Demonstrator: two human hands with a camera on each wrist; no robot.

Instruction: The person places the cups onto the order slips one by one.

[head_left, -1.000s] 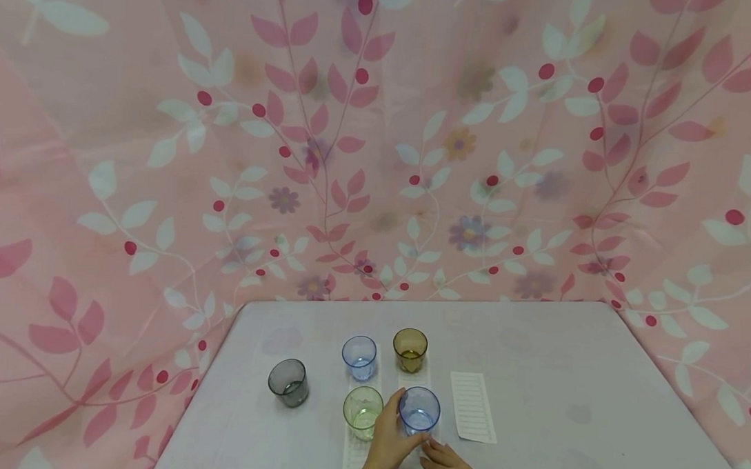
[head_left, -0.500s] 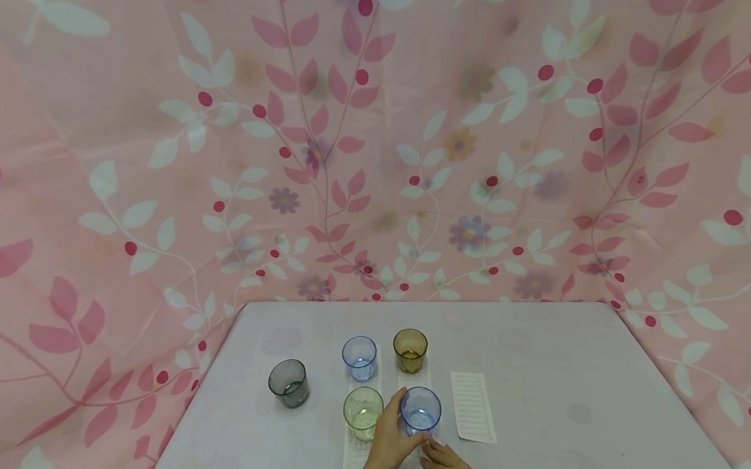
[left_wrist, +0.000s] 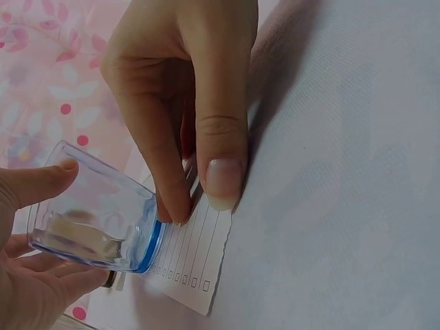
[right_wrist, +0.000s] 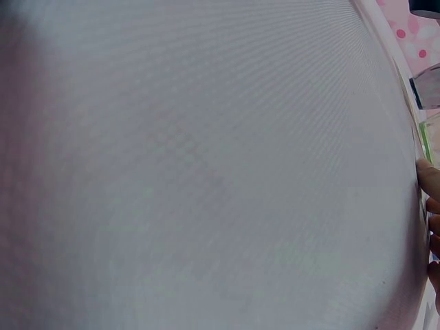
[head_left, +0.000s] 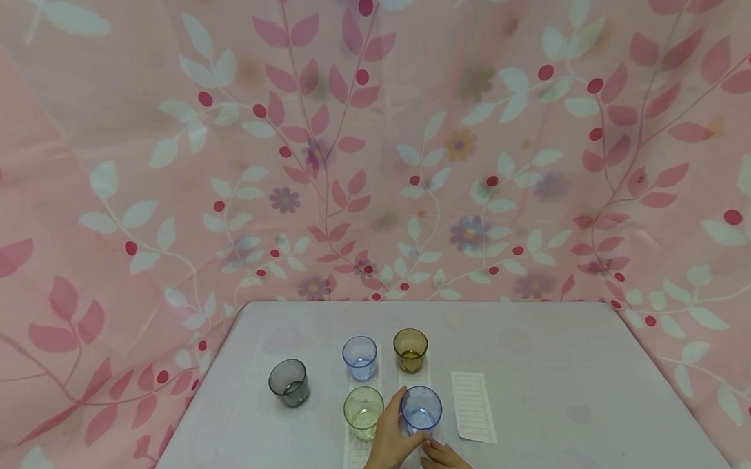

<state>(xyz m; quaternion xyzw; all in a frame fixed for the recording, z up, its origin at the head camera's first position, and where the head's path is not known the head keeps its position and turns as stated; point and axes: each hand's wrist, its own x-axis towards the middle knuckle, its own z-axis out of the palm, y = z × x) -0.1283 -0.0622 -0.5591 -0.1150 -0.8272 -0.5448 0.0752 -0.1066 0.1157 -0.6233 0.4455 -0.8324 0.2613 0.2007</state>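
My left hand [head_left: 389, 443] grips a blue glass tumbler [head_left: 422, 410] near the table's front. In the left wrist view, that hand's thumb and fingers [left_wrist: 41, 184] wrap the clear wall of the tumbler, whose thick blue base meets a printed paper strip [left_wrist: 199, 265]. Close by on the right is my right hand [head_left: 449, 465]; its bent thumb and index finger reach down to the paper beside the base, with a gap between their tips. A green glass tumbler [head_left: 364, 415] stands just left of the left hand.
Behind stand a second blue tumbler [head_left: 359, 358] and an amber one [head_left: 411, 350], both on paper strips. Farther left is a grey tumbler [head_left: 289, 383]. A loose paper strip [head_left: 472, 407] lies at right. A pink leaf-patterned curtain [head_left: 378, 159] hangs beyond the table [head_left: 594, 380].
The blue tumbler in my left hand has shifted very slightly to the right. Both hands otherwise stay in place, and the other tumblers have not moved.
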